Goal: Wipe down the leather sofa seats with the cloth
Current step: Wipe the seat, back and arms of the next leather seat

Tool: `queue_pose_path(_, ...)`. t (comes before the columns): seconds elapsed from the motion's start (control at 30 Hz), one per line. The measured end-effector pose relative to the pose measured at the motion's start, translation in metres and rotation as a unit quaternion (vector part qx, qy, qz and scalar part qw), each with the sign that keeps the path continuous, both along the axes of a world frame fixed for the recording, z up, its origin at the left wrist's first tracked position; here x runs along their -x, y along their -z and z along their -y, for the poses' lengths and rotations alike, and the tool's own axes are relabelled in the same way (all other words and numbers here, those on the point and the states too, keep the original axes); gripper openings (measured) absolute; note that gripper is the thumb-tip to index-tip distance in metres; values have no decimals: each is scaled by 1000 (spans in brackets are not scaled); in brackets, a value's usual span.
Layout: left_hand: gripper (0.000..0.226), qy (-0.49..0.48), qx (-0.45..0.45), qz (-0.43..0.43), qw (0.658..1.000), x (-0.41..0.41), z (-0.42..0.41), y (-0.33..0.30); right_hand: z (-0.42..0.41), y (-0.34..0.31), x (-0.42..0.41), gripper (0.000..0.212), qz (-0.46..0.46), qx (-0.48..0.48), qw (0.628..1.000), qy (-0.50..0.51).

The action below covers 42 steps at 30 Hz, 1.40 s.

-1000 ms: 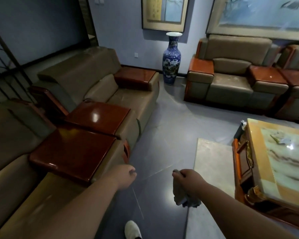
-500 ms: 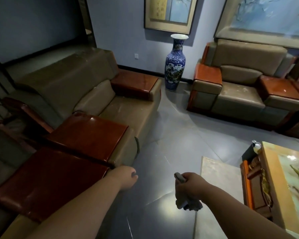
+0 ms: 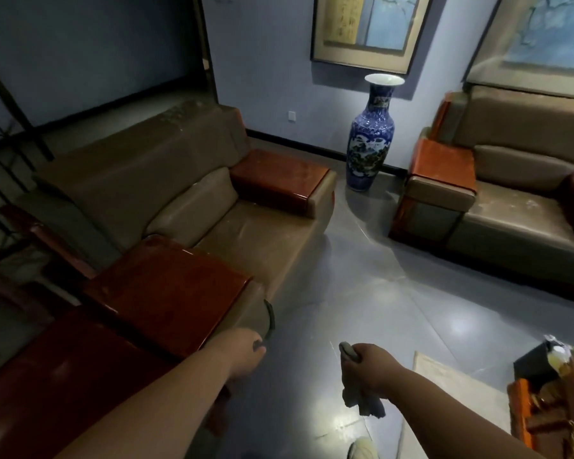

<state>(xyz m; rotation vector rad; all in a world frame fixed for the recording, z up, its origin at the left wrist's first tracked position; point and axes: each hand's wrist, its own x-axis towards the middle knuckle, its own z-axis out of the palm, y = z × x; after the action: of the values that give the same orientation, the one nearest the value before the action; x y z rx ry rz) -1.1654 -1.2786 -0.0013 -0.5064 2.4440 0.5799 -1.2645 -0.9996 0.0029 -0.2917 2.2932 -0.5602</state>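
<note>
Item: right hand (image 3: 370, 367), fist closed round grey cloth (image 3: 362, 394); cloth's tail hanging below the fist, over floor.
Left hand (image 3: 247, 351): loosely curled, empty.
Sofa seat (image 3: 262, 240): ahead-left of the fist, dusty, untouched.
Advice: spread cloth flat under palm; long overlapping strokes.
</note>
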Motion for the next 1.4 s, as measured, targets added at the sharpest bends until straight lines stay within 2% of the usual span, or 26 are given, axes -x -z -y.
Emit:
queue_pose_path(0.2, 51, -35, 9, 22, 999, 94, -13, 2, -7, 7, 131, 22, 8, -24, 997, -72)
queue_pose_path(0.33, 54, -54, 8, 36, 998, 149, -33, 7, -16, -1, 213, 31, 7, -49, 993, -106)
queue_pose_path(0.43, 55, -47, 7, 44, 998, 181, -46, 15, -17, -9, 262, 40, -27, -68, 984, -160)
queue_pose_path(0.53, 55, -52, 6, 46, 998, 206, -48, 18, -7, -9, 301, 41, -25, -32, 989, -145)
queue_pose_path(0.67, 54, -85, -1, 53, 995, 232, -28, 23, 20, -3, 333, 20, 0, -25, 984, -175)
queue_pose_path(0.73, 51, -104, -8, 62, 993, 243, -14, 29, 35, 3, 346, 16, 9, -34, 982, -184)
queue_pose_path(0.9, 45, -144, -21, 64, 987, 266, 33, 53, 82, 15, 373, 16, 19, -28, 978, -208)
queue_pose_path(1.1, 41, -169, -65, 70, 981, 301, 84, 80, 149, 15, 413, 17, 26, -77, 967, -241)
queue_pose_path(1.3, 42, -249, -73, 55, 964, 318, 150, 83, 241, 30, 450, 21, 49, -66, 970, -227)
queue_pose_path(1.4, 42, -297, -65, 53, 951, 310, 174, 80, 282, 44, 454, 19, 62, -56, 963, -255)
